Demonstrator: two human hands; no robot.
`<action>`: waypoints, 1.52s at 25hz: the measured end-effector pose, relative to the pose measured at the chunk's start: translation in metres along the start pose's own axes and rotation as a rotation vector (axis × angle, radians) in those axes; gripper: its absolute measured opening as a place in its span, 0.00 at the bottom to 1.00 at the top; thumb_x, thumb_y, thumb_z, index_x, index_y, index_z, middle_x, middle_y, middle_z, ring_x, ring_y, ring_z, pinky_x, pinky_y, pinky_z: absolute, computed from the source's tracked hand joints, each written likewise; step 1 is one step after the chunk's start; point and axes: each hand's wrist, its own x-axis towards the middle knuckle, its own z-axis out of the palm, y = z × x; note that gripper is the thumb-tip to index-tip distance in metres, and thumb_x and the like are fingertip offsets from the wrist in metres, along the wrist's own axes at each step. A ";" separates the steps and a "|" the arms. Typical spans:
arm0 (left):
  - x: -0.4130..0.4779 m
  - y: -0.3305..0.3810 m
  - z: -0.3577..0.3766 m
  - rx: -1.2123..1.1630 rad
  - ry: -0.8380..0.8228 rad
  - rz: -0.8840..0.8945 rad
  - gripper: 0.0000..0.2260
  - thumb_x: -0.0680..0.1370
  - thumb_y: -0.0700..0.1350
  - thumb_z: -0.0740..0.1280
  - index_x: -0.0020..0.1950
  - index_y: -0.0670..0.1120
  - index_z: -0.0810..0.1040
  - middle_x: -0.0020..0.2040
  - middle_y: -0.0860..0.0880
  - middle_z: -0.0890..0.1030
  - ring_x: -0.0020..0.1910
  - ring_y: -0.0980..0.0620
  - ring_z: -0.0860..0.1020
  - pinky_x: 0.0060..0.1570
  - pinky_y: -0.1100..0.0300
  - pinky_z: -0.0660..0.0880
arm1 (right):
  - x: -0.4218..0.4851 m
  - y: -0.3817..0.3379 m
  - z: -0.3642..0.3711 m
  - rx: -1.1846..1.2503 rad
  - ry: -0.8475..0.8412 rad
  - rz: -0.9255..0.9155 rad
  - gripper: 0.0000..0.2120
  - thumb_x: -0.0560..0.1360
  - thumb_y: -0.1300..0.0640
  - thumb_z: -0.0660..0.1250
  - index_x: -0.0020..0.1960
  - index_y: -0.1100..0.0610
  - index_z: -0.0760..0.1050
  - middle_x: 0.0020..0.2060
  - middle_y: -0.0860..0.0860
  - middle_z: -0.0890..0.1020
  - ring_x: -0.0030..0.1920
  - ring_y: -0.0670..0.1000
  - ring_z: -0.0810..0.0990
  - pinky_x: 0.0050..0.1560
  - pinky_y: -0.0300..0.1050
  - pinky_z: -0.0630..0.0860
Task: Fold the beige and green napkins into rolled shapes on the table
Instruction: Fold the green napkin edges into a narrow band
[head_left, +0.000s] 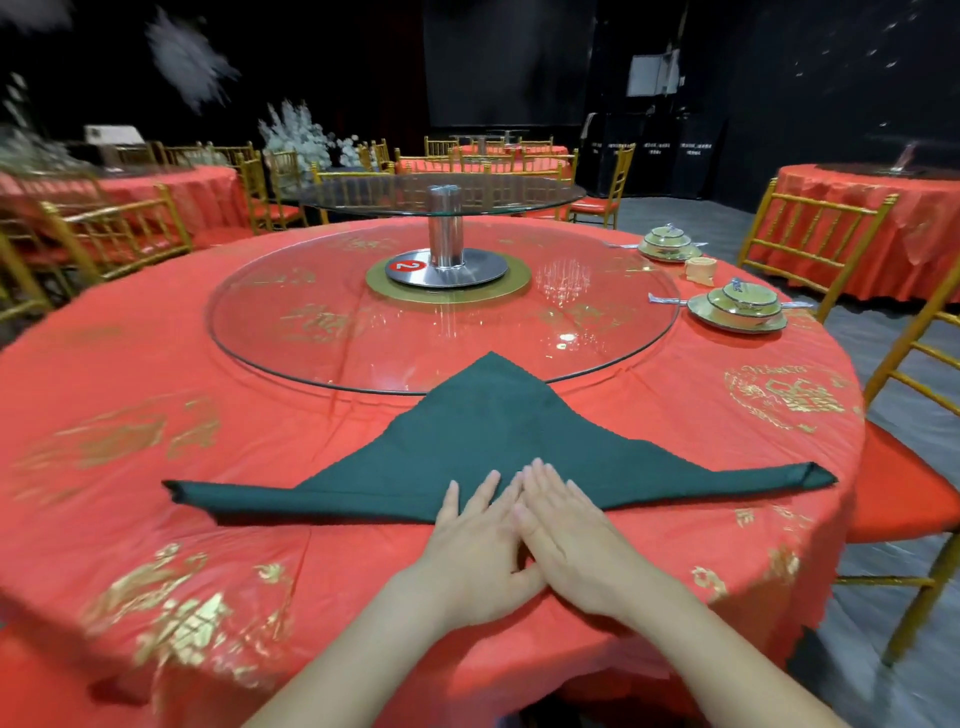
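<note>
On the table: one green napkin (498, 447), one rolled beige napkin (700, 270), two covered dish sets (667, 244) (740, 309), two hands (480, 540) (569, 535).

dim dark hall, bright table centre, blurred and warped edges.

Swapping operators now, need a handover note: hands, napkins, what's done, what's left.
Left hand: open, flat, palm down on the near edge of the green napkin. Right hand: same, beside the left, fingers touching it at the napkin's middle. Neither hand is gripping.
Green napkin: lies as a wide triangle on the red tablecloth, its apex over the rim of the glass turntable, its long edge nearest the person.
Beige napkin: already rolled, on the far right between the two place settings.
Done: beige roll, green folded to a triangle.
Left: roll the green napkin.
</note>
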 end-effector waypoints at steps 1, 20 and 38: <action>-0.001 -0.007 -0.001 0.021 0.009 -0.012 0.33 0.75 0.62 0.48 0.77 0.54 0.41 0.78 0.55 0.44 0.76 0.51 0.42 0.73 0.45 0.39 | 0.001 0.002 0.002 -0.025 -0.007 0.007 0.64 0.50 0.26 0.13 0.77 0.59 0.41 0.77 0.52 0.43 0.75 0.46 0.39 0.72 0.39 0.36; -0.062 -0.124 -0.025 0.064 -0.029 -0.332 0.24 0.79 0.64 0.43 0.74 0.65 0.43 0.77 0.61 0.43 0.76 0.51 0.39 0.67 0.31 0.37 | -0.005 0.005 0.003 -0.170 -0.001 -0.011 0.60 0.53 0.28 0.12 0.77 0.56 0.40 0.76 0.50 0.41 0.70 0.39 0.34 0.70 0.37 0.34; -0.088 -0.187 -0.043 0.143 0.071 -0.618 0.27 0.80 0.61 0.44 0.77 0.57 0.41 0.78 0.53 0.41 0.75 0.49 0.36 0.66 0.34 0.32 | -0.004 0.008 0.007 -0.211 0.041 -0.045 0.60 0.52 0.29 0.11 0.76 0.57 0.39 0.76 0.50 0.40 0.69 0.40 0.32 0.70 0.38 0.34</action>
